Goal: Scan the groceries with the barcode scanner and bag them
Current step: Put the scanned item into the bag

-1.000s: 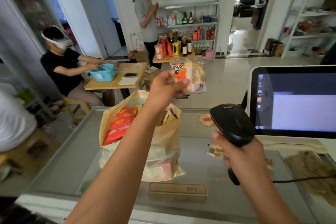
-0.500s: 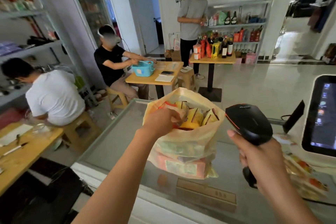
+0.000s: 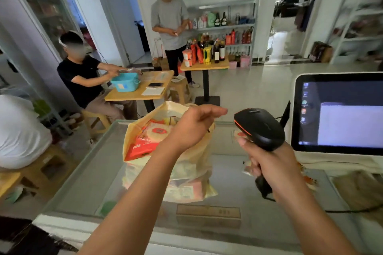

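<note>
While my right hand (image 3: 273,163) grips the scanner (image 3: 259,128) by its handle, fingers wrapped tight, its long axis runs from my palm up and away, head aimed forward-left toward the bag (image 3: 186,161). My left hand (image 3: 192,126) hovers empty over the bag's mouth, fingers loosely spread. That bag stands open on the counter (image 3: 87,176), packed with snack packets, a red one (image 3: 141,147) at the near-left.

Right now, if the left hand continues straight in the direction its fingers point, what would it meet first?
The left hand is open above the bag, fingers pointing right. The first thing in that line looks to be the barcode scanner held in the right hand, though depth is unclear.
</note>
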A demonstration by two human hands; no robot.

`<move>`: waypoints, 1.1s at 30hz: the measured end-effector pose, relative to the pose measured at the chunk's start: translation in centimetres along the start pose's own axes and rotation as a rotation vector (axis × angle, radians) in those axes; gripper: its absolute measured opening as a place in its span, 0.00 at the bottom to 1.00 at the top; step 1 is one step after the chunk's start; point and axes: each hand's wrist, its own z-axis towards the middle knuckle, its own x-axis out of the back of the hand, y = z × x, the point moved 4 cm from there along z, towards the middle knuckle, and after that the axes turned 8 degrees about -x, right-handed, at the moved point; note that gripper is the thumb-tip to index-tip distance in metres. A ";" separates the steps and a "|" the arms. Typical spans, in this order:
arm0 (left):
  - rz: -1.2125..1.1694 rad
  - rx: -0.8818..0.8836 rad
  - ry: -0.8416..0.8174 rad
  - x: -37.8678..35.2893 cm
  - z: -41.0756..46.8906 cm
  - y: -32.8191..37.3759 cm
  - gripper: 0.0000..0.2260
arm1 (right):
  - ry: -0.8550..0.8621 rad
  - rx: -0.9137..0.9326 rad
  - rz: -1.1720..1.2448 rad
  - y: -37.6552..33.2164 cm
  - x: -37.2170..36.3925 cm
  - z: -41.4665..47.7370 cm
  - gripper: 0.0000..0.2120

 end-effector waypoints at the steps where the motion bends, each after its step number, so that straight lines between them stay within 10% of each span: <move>1: -0.054 -0.019 -0.002 -1.2 0.6 0.2 0.16 | 0.010 -0.016 0.014 -0.1 0.7 0.5 0.09; 11: -0.261 0.066 -0.250 -15.4 3.7 -0.3 0.14 | 0.180 -0.185 0.332 3.8 11.3 0.3 0.07; 22: 0.131 0.266 -0.512 -31.7 1.1 -7.4 0.13 | 0.424 -0.411 0.446 11.2 18.5 -3.4 0.05; 33: 0.927 -0.229 -0.861 -39.5 5.4 -7.3 0.25 | 0.441 -0.527 0.438 15.4 20.4 -3.8 0.07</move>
